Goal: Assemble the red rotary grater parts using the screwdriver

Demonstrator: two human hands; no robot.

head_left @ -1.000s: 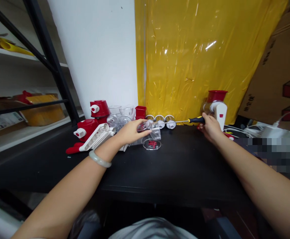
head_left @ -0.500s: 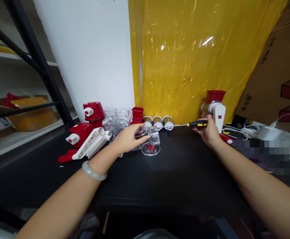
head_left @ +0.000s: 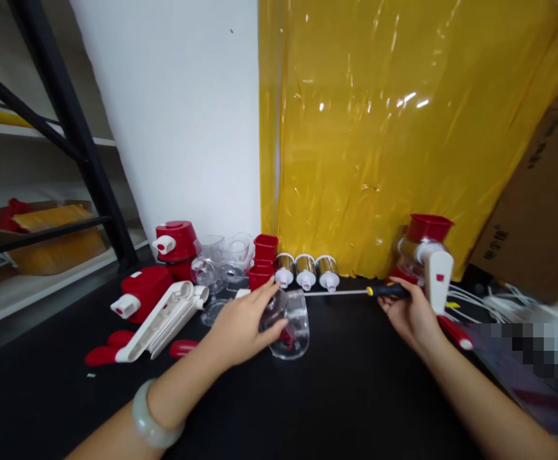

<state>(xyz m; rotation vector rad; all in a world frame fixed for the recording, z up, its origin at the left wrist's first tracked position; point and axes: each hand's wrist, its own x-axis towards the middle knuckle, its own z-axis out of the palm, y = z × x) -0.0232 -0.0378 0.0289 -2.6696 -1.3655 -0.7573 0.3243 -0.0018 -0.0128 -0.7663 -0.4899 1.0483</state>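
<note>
Two hands on the black table [head_left: 355, 396], one item each.
Left hand [head_left: 240, 327] is clamped on the clear housing [head_left: 294, 322], which lies on its side mid-table, just in front of three metal drums [head_left: 306, 271]. Right hand [head_left: 411, 314] is closed on the handle of the screwdriver [head_left: 388, 291]; its shaft lies level, pointing left toward the drums. Assembled red-and-white grater [head_left: 429, 262] stands just beside that hand. Loose red and white parts [head_left: 161, 306] are piled at left.

Right hand [head_left: 410, 316] has lowered the screwdriver [head_left: 388, 291] toward the table [head_left: 355, 390].
</note>
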